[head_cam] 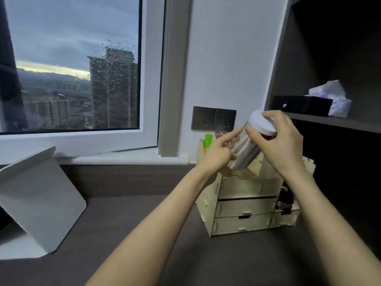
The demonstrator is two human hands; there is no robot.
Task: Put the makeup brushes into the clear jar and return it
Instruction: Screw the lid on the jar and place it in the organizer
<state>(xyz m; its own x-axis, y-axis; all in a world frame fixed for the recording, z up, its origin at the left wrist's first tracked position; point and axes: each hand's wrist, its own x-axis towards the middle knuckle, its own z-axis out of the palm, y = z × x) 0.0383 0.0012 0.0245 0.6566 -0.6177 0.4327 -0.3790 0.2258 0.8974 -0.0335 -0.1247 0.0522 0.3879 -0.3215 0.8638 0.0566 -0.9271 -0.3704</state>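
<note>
A room in a high-rise flat, most likely a bedroom or study corner. At upper left, a rain-spotted window (72, 65) overlooks apartment towers far below. At lower left, a white tabletop mirror (39, 201) stands on a dark desk (127, 203). At centre right, a pale wooden drawer organiser (247, 205) sits below twin wall sockets (213, 120). At right, a dark shelf (338, 122) carries a black tissue box (301, 105).
</note>
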